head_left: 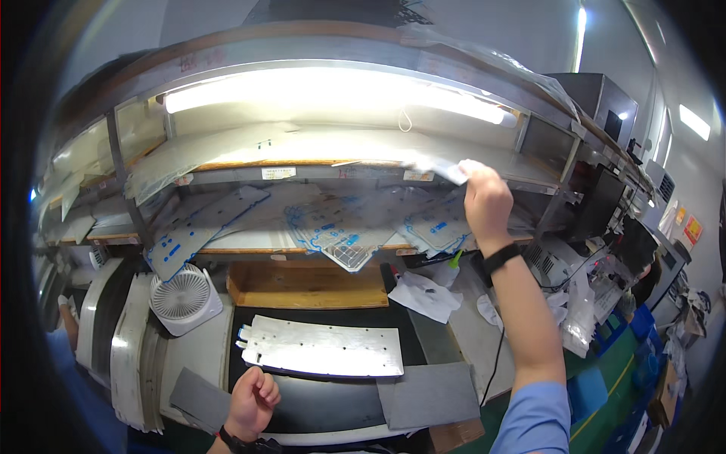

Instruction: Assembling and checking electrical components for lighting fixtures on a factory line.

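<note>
My right hand [486, 198] is raised in front of the upper shelf, its fingers closed on the end of a thin whitish strip [452, 172]. Motion blurs the strip and the bright light washes it out, so its kind does not show. My left hand [253, 401] is low, by the near left corner of a flat silver metal plate [333, 346], fingers curled in and apparently holding nothing. The plate has small dark holes and tabs at its left end. It lies on a black work surface [325, 406].
A lit shelf rack [302, 175] spans the back, with blue-marked clear sheets [352, 234] overhanging its lower shelf. Below are a wooden tray [306, 285], a white fan [182, 299] and a crumpled white cloth [426, 297]. A grey sheet [429, 396] lies front right; another person's sleeve [68, 371] shows far left.
</note>
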